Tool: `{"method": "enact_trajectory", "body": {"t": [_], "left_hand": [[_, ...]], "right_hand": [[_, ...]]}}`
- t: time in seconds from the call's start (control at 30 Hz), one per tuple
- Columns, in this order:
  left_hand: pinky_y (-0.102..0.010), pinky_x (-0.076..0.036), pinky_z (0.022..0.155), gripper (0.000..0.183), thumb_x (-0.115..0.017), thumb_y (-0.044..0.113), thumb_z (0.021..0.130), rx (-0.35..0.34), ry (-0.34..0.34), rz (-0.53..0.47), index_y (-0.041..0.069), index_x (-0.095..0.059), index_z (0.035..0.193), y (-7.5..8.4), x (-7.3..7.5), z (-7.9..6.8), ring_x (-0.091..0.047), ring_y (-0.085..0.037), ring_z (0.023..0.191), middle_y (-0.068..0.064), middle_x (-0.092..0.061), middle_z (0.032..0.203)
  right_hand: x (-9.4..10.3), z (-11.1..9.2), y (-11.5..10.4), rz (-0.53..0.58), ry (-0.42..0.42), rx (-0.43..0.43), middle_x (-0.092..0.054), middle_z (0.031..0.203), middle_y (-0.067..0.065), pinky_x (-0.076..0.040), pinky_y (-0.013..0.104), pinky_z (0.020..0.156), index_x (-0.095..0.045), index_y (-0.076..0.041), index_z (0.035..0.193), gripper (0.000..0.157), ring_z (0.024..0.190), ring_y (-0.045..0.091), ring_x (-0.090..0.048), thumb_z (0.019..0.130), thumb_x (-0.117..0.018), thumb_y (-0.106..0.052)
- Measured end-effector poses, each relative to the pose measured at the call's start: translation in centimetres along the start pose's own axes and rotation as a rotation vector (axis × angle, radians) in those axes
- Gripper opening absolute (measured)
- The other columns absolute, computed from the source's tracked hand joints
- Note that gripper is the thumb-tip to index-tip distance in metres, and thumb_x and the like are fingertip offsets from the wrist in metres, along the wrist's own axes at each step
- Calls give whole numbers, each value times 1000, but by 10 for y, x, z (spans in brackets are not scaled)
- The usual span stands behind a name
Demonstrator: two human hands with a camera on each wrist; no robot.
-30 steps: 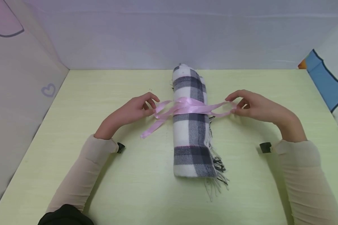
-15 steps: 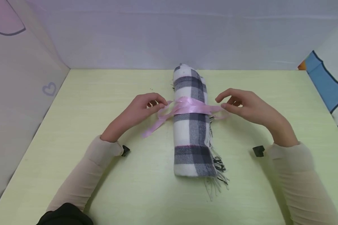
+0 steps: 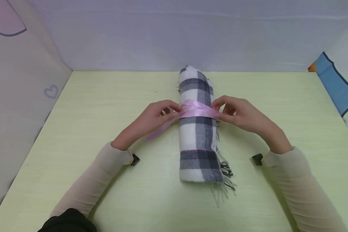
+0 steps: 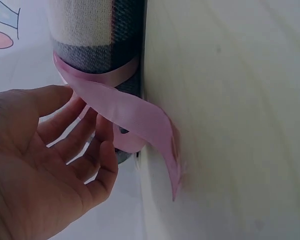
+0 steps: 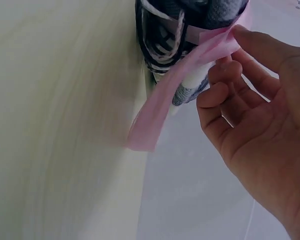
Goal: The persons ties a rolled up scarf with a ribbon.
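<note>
A checked scarf (image 3: 197, 141), black, grey and white with fringe, lies rolled up lengthwise on the table. Pink satin ribbon (image 3: 195, 109) wraps its middle in crossing bands. At the roll's left side my left hand (image 3: 158, 117) pinches the ribbon, the thumb tip against it and the other fingers reaching behind. From there a loose ribbon tail (image 4: 162, 130) droops toward the tabletop. On the opposite side my right hand (image 3: 239, 112) pinches the ribbon between thumb and fingers, close against the roll. Another ribbon tail (image 5: 155, 120) hangs below that hand, beside the dark fringe (image 5: 162, 45).
The pale yellow-green table (image 3: 104, 87) extends on both sides of the roll. A pale wall (image 3: 174, 35) stands along its back edge, with printed side panels left and right. A black rounded object (image 3: 68, 220) shows at the bottom left.
Both hands have moved inward from the outstretched ribbon loops to the roll's sides. The loops beside the roll no longer show in the head view. The scarf has stayed in place.
</note>
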State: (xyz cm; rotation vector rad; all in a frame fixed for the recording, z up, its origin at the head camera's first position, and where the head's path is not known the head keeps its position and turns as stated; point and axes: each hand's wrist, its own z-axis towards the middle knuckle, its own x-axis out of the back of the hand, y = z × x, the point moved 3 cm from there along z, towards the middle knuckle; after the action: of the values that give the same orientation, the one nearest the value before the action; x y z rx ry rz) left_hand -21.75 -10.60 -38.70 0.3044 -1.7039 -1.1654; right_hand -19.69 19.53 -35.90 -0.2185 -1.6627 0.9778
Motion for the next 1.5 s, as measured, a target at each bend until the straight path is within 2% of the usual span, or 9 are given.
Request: {"method": "enact_trajectory", "body": {"t": [0.2,0.57,0.73,0.83,1.0,1.1,1.2,1.33,1.5], "left_hand": [[-37,-51,88,28,-66,30,104,-7,-14,-2,26,-66,132,1,-2,0,-61,-18,106,8,-66,132],[-36,-51,84,15,-67,27,104,39,-28,27,22,-68,118,-1,-5,2,-61,-20,98,0,-68,105],[-35,-50,84,12,-67,24,103,43,-23,30,20,-68,115,0,-4,1,-60,-20,98,-1,-66,104],[-36,-50,84,17,-67,23,104,36,17,22,16,-64,119,0,-1,1,-59,-21,97,-3,-64,108],[-35,-49,78,37,-65,27,105,34,97,30,12,-58,138,1,9,2,-58,-23,89,-7,-56,110],[-35,-48,77,42,-65,27,105,25,101,78,15,-58,144,2,13,3,-58,-24,87,-8,-57,110],[-36,-48,77,42,-65,26,105,31,73,126,18,-59,146,2,14,5,-56,-24,88,-10,-58,113],[-36,-47,76,34,-65,27,105,68,40,161,19,-65,138,1,13,7,-55,-24,91,-9,-59,115],[-37,-46,77,16,-68,24,103,77,51,171,15,-71,116,1,14,8,-55,-24,92,-7,-63,112]], "right_hand": [[6,-3,-1,-25,1,-11,-64,97,3,-46,26,66,-68,-22,127,27,78,17,-58,101,-70,-17],[16,-7,1,-46,26,-75,-68,93,5,-47,27,68,-73,-24,114,15,78,17,-61,101,-70,-18],[14,-6,1,-27,14,-80,-70,95,7,-46,27,68,-74,-23,113,13,79,19,-61,102,-68,-18],[14,-5,1,-28,14,-77,-70,94,6,-45,27,68,-74,-23,112,13,79,18,-60,103,-67,-18],[13,-5,0,-29,24,-61,-70,95,6,-46,28,69,-74,-22,113,14,80,18,-61,102,-67,-15],[12,-5,0,-15,26,-51,-71,95,4,-46,27,69,-75,-22,113,15,81,19,-62,102,-68,-14],[11,-4,-1,3,20,-43,-71,96,2,-46,26,69,-75,-22,114,16,82,21,-62,102,-68,-14],[10,-4,-2,12,11,-47,-71,99,0,-47,26,70,-75,-21,115,16,84,22,-63,102,-69,-15],[11,-5,-2,-22,17,-53,-71,101,-2,-50,27,73,-74,-23,114,16,85,16,-63,102,-69,-15]]}}
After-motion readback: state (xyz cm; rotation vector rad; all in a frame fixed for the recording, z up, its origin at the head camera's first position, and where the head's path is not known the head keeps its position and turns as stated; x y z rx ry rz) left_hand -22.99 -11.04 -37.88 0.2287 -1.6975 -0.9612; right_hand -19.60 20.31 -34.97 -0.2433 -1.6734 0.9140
